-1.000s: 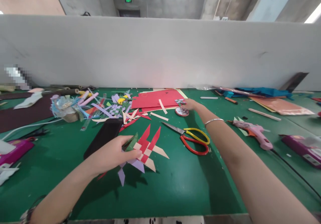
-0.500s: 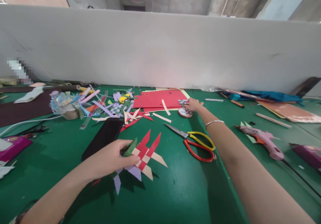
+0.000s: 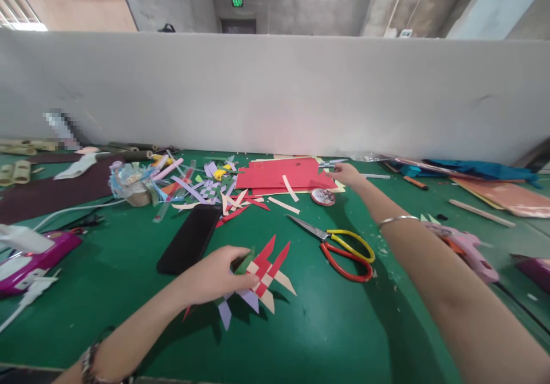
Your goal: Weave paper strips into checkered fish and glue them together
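My left hand (image 3: 226, 274) pinches a woven paper piece (image 3: 263, 275) of red and cream strips with pointed ends. Green and lilac woven paper (image 3: 247, 299) shows beneath it in the same grip. At the back of the table, my right hand (image 3: 347, 175) is closed on a small woven paper piece (image 3: 328, 165) with pale bluish-lilac strips, partly hidden by the fingers. Red paper sheets (image 3: 275, 175) lie just left of that hand. Below it sits a round patterned tin (image 3: 322, 196). Between my arms rest scissors (image 3: 329, 236) with yellow and red handles.
A black phone (image 3: 189, 241) lies beside my left hand. Cut paper strips (image 3: 210, 188) are heaped behind it, near a ribbon-wrapped bundle (image 3: 134, 182). Purple power strips stand at both sides. A pink glue gun (image 3: 468, 249) lies beyond my right forearm. A white partition (image 3: 275, 91) closes off the back.
My right hand has lifted the small woven piece slightly off the red sheets and tilted it. The left hand keeps its hold. The camera view has shifted, moving everything rightward in the picture.
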